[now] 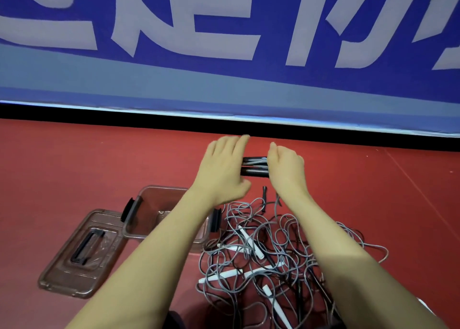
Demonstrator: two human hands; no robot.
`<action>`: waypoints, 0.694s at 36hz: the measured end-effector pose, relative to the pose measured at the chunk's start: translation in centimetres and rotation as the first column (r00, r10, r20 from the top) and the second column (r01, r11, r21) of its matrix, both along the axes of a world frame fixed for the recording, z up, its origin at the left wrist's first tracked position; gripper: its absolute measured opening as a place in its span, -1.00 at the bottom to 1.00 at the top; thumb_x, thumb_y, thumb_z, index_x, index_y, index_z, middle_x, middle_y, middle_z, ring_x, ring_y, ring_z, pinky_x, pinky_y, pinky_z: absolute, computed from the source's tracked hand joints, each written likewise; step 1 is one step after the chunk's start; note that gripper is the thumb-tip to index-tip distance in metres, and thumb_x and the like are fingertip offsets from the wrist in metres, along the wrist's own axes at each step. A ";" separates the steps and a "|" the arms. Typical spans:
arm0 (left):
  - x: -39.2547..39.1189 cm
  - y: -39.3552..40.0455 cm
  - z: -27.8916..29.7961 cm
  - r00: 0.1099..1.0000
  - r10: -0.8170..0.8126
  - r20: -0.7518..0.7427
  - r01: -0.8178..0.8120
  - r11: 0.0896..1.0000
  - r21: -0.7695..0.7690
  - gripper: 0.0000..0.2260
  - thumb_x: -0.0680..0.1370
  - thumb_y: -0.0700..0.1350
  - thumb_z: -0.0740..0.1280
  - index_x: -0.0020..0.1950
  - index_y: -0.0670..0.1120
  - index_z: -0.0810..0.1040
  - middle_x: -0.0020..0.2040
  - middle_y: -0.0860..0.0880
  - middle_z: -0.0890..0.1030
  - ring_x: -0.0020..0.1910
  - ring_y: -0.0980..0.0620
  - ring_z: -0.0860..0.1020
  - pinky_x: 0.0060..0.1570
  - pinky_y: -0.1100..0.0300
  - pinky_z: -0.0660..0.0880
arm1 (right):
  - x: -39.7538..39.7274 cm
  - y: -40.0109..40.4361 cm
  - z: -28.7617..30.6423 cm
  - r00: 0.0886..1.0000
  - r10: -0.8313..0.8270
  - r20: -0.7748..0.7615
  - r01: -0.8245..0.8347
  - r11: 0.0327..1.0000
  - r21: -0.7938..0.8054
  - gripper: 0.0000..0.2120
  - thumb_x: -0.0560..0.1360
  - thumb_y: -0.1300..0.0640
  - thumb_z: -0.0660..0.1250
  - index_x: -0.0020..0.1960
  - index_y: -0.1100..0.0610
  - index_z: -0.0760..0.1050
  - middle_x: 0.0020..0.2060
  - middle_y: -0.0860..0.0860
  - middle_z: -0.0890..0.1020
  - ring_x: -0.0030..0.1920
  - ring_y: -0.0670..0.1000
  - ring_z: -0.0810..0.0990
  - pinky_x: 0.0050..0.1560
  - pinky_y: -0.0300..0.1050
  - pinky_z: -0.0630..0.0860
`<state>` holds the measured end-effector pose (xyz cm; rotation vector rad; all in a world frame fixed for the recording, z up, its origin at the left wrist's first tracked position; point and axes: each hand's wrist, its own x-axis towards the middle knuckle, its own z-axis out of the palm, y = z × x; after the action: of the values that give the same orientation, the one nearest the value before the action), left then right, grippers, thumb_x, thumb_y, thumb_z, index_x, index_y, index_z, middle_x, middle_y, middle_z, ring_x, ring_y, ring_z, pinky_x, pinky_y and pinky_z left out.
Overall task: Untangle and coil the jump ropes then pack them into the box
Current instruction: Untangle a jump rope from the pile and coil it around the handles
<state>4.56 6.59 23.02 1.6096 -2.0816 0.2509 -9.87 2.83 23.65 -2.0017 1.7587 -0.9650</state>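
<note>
The left hand (224,169) and the right hand (286,169) were raised side by side above the red floor (74,159), and between them lay a pair of black handles (255,167), stacked one over the other and roughly level. The right hand's fingers were curled round its end of the pair. The left hand covered the other end, with its fingers stretched forward and loose; whether it gripped the handles or only steadied them, I could not tell from where I stood. Holding both handles together like that looked to me like the start of coiling one rope, with its ends matched so the cord could be gathered evenly.

Below the wrists, thin grey cord ran down into the tangle (273,249), a loose heap of grey loops on the floor with several white handles (249,244) caught in it. Nothing there seemed sorted yet.

Just left of the heap stood the box (154,204), clear brown plastic, open, with dark latches at its ends; the left forearm crossed over it and I saw no rope inside. Its lid (82,251) lay flat beside it, further left, handle up, out of the way for packing.

Beyond the hands, a blue banner (224,42) with large pale lettering ran along the wall.
</note>
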 end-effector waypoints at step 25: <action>0.8 -0.3 -1.4 0.919 0.111 0.378 -0.241 0.918 0.316 -0.87 0.59 -0.14 0.12 0.06 -0.15 0.39 -0.04 -0.15 0.59 -0.18 -0.19 0.53 -0.28 0.09 0.33 | -1.4 0.3 -0.8 0.899 0.432 -0.067 -0.410 0.886 0.216 -0.58 0.47 0.45 0.09 0.30 0.26 0.41 0.07 0.03 0.26 0.04 0.04 0.41 -0.02 -0.36 0.30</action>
<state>5.39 6.33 21.59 2.1122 -2.3518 0.2489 -11.30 3.08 22.87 -2.2090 1.3159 -0.5239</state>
